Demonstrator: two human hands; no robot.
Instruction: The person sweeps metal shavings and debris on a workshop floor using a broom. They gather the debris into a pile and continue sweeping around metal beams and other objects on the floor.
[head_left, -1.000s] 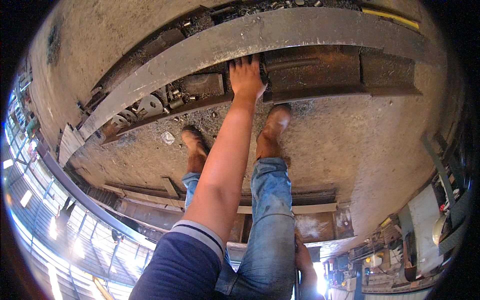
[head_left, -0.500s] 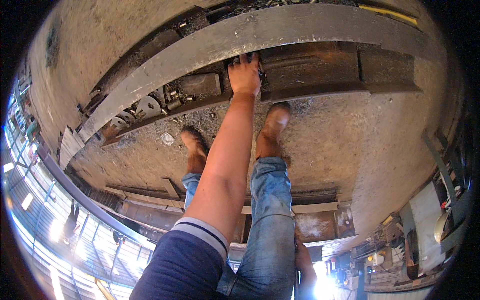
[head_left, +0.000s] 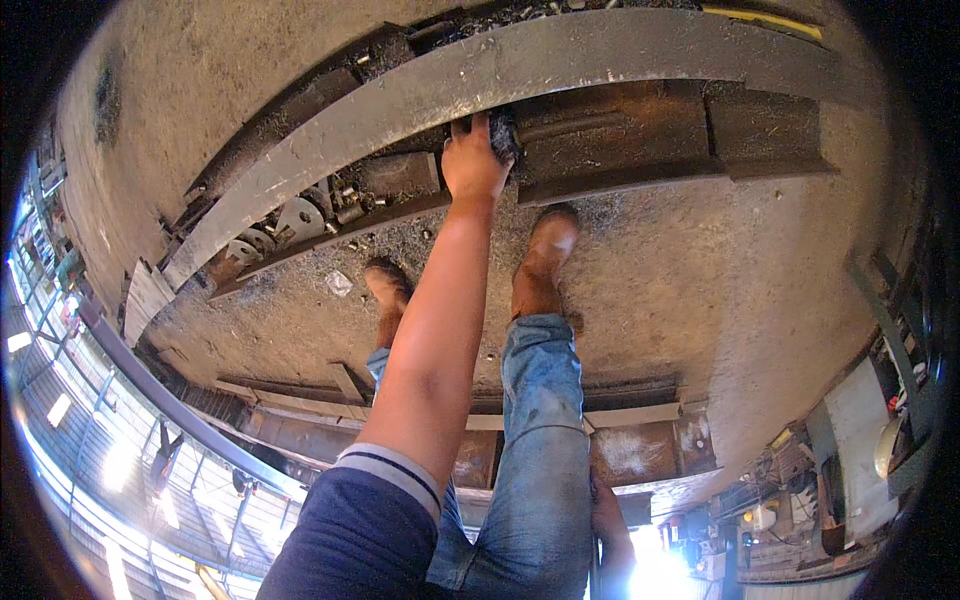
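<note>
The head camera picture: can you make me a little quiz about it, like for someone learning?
1. True or false: the left hand reaches down to the long grey steel beam.
2. What lies in the rusty channel left of that hand? A) round metal discs B) apples C) books
3. Fill in: the person wears blue ____ and brown boots.

Key: 1 true; 2 A; 3 jeans. The right hand hangs low beside the leg; whether its fingers hold anything cannot be told.
</note>
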